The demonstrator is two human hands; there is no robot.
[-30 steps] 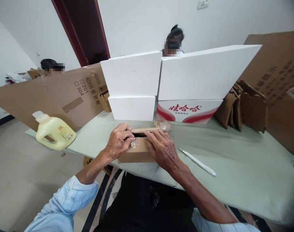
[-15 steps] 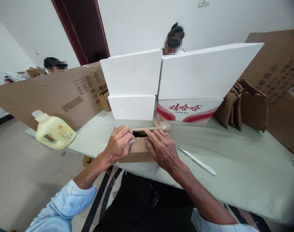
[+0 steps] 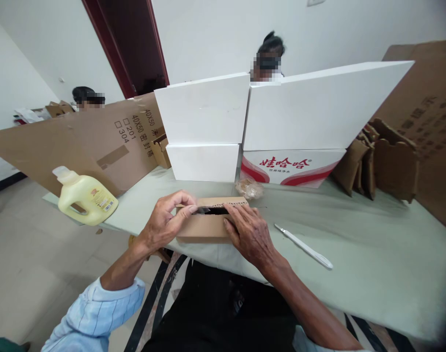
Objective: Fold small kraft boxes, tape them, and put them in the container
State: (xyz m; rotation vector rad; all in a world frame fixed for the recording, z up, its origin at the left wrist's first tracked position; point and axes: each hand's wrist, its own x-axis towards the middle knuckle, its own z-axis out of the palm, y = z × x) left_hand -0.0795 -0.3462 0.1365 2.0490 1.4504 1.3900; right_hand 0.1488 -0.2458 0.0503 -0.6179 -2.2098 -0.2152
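A small brown cardboard box point(image 3: 204, 231) lies near the front edge of the table, with a dark slit along its top and a perforated flap edge behind the slit. At the left end of the slit, the thumb and forefinger of my left hand point(image 3: 167, 220) are pinched on a small translucent piece, which looks like clear tape point(image 3: 203, 210). My right hand point(image 3: 250, 230) grips the box's right end, its fingers over the top by the slit. To the right of that hand, a white-handled craft knife with a thin blade point(image 3: 304, 246) rests on the table.
Behind the box sits a crumpled clear ball of tape or plastic point(image 3: 249, 188). White cartons point(image 3: 204, 161) form a wall at the back. A yellow detergent jug point(image 3: 86, 198) stands at the left edge, folded cardboard point(image 3: 394, 166) at the right. Two people are beyond the cartons.
My left hand has moved left along the box top, uncovering more of the slit, and now pinches the translucent piece. The right hand keeps its hold. The view has shifted slightly.
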